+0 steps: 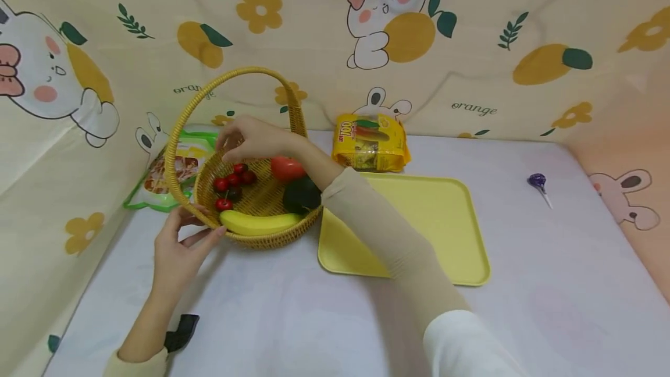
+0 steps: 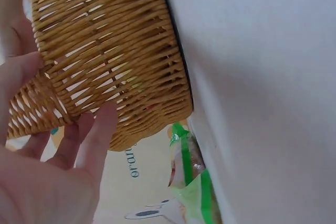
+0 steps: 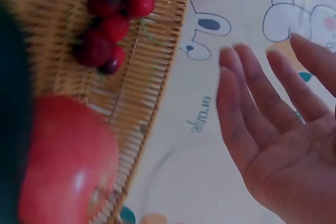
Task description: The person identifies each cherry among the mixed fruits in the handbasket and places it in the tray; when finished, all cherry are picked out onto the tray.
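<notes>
A wicker basket (image 1: 272, 241) with a tall arched handle stands on the left part of the table. Inside lie a yellow banana (image 1: 259, 224), several red cherries (image 1: 232, 181), a red apple (image 1: 286, 169) and a dark green, rounded fruit (image 1: 302, 195). My left hand (image 1: 180, 249) grips the basket's near left side at the handle's foot, thumb and fingers on the wickerwork (image 2: 115, 51). Above the basket's far rim hovers my right hand (image 1: 253, 135), with nothing in it. Its fingers are loosely bent and apart in the right wrist view, beside the wicker rim.
A yellow tray (image 1: 452, 231) lies right of the basket, partly under my right forearm. Behind it stands a yellow printed package (image 1: 371, 143). A green-edged food bag (image 1: 178, 170) leans behind the basket's left side. Far right lies a purple lollipop (image 1: 537, 180). Patterned cloth walls enclose the table.
</notes>
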Motion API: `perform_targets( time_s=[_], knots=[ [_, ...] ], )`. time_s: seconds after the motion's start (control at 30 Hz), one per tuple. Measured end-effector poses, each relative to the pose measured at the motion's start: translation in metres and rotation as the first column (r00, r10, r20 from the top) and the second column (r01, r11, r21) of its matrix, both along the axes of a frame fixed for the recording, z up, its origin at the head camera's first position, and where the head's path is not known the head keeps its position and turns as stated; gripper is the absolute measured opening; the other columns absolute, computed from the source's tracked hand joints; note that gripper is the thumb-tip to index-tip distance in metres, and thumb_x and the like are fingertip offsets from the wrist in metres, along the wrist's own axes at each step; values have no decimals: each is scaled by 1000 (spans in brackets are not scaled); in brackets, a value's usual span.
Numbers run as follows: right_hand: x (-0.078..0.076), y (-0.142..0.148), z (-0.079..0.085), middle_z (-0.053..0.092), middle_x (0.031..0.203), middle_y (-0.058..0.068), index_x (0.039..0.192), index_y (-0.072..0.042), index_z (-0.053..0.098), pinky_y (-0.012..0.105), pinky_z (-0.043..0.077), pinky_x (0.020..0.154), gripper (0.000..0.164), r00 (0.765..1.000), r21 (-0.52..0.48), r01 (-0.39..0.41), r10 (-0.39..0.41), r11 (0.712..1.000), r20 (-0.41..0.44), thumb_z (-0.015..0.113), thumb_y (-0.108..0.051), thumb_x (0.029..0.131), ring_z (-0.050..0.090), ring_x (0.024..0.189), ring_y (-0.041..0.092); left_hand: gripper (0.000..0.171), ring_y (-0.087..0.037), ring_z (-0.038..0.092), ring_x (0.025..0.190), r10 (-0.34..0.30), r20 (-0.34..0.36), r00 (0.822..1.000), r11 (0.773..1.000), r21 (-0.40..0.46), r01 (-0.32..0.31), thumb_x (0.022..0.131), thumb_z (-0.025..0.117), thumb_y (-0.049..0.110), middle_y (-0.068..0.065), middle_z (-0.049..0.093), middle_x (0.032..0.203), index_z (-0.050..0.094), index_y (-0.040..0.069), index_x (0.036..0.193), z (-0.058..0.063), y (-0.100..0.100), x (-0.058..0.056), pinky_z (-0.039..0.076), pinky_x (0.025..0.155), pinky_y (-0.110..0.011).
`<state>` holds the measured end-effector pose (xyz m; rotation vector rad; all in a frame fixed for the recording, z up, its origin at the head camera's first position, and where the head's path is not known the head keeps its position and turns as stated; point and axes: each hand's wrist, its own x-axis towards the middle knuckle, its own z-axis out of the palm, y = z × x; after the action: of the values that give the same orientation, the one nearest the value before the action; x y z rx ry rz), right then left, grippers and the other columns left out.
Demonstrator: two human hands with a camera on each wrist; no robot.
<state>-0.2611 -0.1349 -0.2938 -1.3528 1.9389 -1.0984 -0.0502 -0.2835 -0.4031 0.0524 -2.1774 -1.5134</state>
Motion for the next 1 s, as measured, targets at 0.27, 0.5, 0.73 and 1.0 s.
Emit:
perform_targets(
  time_s=[0.27,0.5,0.73,1.0],
  knots=[
    [-9,-37,-22,66,119,18,128,0,63,39,59,80,37,992,190,-28,4,981,125,69,-2,92,64,94,23,49,-20,58,101,-24,-45,999,1000,5,24,78,76,-16,-18,57,111,54,-10,121,-5,0,-3,60,82,-20],
    [-13,-55,-46,65,123,18,125,0,65,38,61,84,36,991,199,-31,4,979,135,71,1,90,63,105,22,51,-17,55,102,10,-60,998,1000,30,-8,78,76,-17,-20,55,111,56,-10,124,-8,1,-1,60,78,-19],
    [-15,-59,-57,67,117,14,124,-1,66,31,61,79,36,988,245,-12,-27,969,155,73,1,89,65,99,21,47,-23,56,102,-22,-76,997,998,50,25,80,74,-17,-23,56,114,55,-11,123,-10,2,-1,61,80,-21],
    [-15,-70,-69,66,105,13,117,1,66,29,60,67,31,994,268,-23,-8,963,113,75,1,87,64,78,20,46,-23,57,102,-22,-73,997,998,52,26,80,74,-15,-20,58,113,56,-11,121,-7,1,0,61,81,-22]
  ],
)
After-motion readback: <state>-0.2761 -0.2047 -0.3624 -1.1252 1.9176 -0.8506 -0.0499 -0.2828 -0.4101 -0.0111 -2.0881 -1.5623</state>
